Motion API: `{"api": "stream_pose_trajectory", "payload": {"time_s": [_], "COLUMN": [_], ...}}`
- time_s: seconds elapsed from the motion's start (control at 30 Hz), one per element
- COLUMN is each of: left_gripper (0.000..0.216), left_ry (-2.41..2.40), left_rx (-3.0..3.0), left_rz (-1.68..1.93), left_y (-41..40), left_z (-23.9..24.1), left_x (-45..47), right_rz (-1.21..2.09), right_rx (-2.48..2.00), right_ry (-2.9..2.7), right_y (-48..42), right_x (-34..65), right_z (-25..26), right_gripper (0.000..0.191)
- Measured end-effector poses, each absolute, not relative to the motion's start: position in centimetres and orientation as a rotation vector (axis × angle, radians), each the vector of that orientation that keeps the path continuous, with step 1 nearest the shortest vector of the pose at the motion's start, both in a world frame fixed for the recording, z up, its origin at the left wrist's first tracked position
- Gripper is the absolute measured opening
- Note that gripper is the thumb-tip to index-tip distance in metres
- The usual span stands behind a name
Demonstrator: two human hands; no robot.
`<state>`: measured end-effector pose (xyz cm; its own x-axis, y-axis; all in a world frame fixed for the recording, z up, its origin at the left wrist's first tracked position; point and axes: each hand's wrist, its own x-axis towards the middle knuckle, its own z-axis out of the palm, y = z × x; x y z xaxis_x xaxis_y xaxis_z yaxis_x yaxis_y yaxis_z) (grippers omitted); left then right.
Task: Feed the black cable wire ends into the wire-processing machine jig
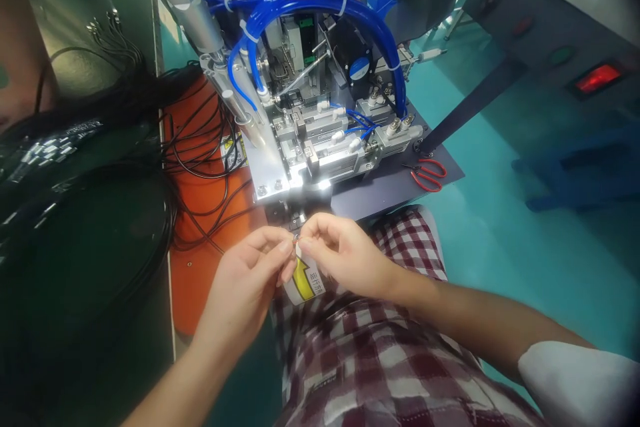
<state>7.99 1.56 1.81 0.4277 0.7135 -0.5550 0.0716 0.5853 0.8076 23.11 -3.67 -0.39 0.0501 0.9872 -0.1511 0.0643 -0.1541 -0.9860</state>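
Note:
Just in front of the bench machine [320, 153], my two hands meet with fingertips pinched together. My left hand [250, 270] is closed, thumb against forefinger. My right hand [347, 257] is closed in the same way, its fingertips almost touching the left ones. A tiny shiny piece [297, 238] shows between the fingertips, too small to name. Below them is a white label [313, 277] with a yellow arrow. Black cables [200, 167] run over the orange surface [195, 287], and one passes behind my left hand.
Blue air hoses [280, 10] arch over the machine. Red-handled snips [427, 175] lie on the dark base plate [380, 197] at right. A bundle of black cables [150, 107] lies at left, near another person's arm [25, 47]. A control box [565, 33] stands at upper right.

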Motion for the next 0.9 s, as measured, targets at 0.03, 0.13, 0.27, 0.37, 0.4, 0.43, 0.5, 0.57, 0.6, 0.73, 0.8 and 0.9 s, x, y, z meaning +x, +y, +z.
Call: {"api": "stream_pose_trajectory", "payload": {"time_s": [0.03,0.13,0.27,0.37,0.4,0.43,0.5,0.57,0.6,0.73,0.8,0.9], "left_gripper": [0.032,0.032,0.032,0.031,0.031,0.031,0.032,0.032,0.032,0.031,0.031,0.032], "left_ry": [1.067,1.071,1.079,1.082,1.083,1.087,1.098,1.109,1.113,1.124,1.135,1.158], "left_rx": [0.878,0.897,0.922,0.935,0.941,0.945,0.945,0.943,0.946,0.951,0.949,0.955], "left_rz": [0.462,0.452,0.424,0.417,0.423,0.427,0.419,0.403,0.395,0.379,0.376,0.415], "left_y": [1.7,1.9,2.2,2.3,2.3,2.3,2.4,2.4,2.4,2.3,2.2,2.0], "left_z": [1.8,1.6,1.6,1.7,1.7,1.8,1.8,1.8,1.8,1.5,1.4,1.2], "left_x": [8.0,7.9,7.7,7.7,7.8,7.8,7.8,7.8,7.8,7.6,7.6,7.8], "right_rz": [1.387,1.576,1.643,1.676,1.689,1.702,1.726,1.752,1.764,1.759,1.705,1.546], "right_rx": [-1.345,-1.229,-1.187,-1.151,-1.126,-1.1,-1.056,-1.031,-1.026,-1.059,-1.122,-1.235], "right_ry": [-1.059,-0.915,-0.879,-0.877,-0.88,-0.88,-0.869,-0.84,-0.826,-0.818,-0.845,-0.888], "right_y": [-3.5,-3.1,-2.8,-2.6,-2.5,-2.4,-2.3,-2.1,-2.1,-2.5,-2.8,-3.2], "right_x": [23.4,24.2,24.8,25.0,25.1,25.1,25.2,25.2,25.2,25.0,24.6,24.0], "right_z": [-0.3,0.0,0.3,0.4,0.4,0.3,0.2,0.0,-0.1,-0.2,-0.2,-0.4], "right_gripper": [0.013,0.019,0.023,0.02,0.019,0.02,0.023,0.026,0.027,0.022,0.017,0.015]}}
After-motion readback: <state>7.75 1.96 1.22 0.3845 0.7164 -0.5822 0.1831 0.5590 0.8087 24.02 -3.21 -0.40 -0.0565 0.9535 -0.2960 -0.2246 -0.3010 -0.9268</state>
